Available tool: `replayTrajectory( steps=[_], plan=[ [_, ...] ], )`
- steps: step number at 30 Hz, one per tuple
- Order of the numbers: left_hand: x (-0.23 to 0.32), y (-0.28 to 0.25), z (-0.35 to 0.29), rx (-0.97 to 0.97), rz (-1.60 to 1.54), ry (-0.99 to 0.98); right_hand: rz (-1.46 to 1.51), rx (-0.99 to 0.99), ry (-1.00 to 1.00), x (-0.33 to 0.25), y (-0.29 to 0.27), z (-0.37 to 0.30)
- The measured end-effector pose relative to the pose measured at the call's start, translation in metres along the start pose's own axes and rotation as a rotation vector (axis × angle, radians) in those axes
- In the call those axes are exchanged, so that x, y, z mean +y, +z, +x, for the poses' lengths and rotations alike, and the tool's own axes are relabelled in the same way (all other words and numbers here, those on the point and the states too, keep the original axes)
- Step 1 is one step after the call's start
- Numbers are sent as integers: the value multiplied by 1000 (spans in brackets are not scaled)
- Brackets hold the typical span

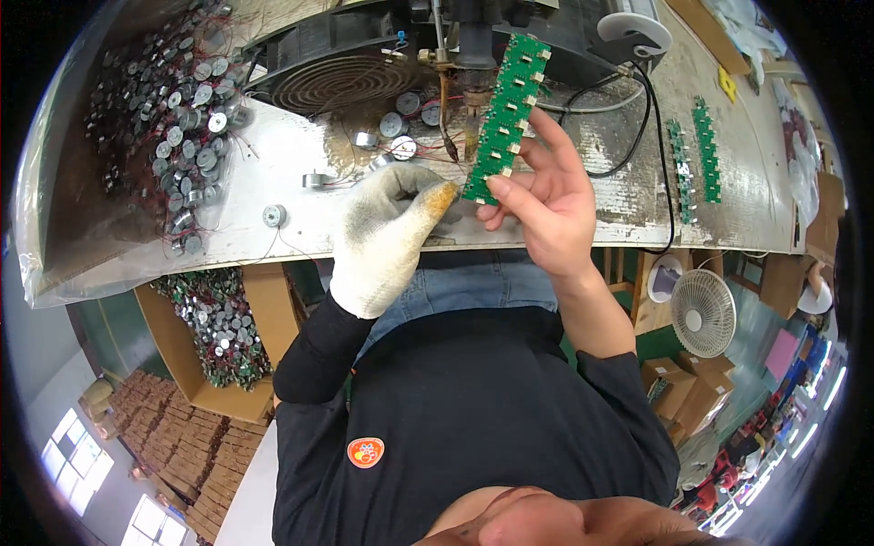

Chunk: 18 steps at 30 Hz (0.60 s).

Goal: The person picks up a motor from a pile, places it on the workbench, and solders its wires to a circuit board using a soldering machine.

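Note:
A long green circuit board strip with pale connectors along one edge is gripped by my right hand, thumb on its face near the lower end. The board stands tilted beside the metal soldering tip. My left hand, in a white glove with a stained yellow-brown thumb, is pinched closed near the board's lower corner. What lies between its fingertips is hidden or too small to make out. Small round motors with thin red wires lie just beyond the glove, and a single motor sits to its left.
Many wired motors are heaped on clear plastic at the left. A black fan housing stands at the back. More green boards, a black cable and a solder spool are on the right. Below the edge is a filled carton.

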<state>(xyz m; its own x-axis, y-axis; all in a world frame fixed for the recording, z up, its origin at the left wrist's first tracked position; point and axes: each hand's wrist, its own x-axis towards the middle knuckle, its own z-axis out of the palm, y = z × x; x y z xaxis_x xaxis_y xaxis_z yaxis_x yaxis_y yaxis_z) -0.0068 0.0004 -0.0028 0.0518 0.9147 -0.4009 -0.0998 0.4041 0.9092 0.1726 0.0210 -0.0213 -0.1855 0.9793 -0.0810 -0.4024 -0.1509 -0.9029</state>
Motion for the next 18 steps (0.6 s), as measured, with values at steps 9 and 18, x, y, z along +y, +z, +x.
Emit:
replayTrajectory(
  steps=[9,18],
  plan=[
    [-6,3,7,6,-116,47,82,9,-16,-2,1,5],
    [-3,4,9,26,-100,43,86,3,-37,-3,0,9]
  ],
)
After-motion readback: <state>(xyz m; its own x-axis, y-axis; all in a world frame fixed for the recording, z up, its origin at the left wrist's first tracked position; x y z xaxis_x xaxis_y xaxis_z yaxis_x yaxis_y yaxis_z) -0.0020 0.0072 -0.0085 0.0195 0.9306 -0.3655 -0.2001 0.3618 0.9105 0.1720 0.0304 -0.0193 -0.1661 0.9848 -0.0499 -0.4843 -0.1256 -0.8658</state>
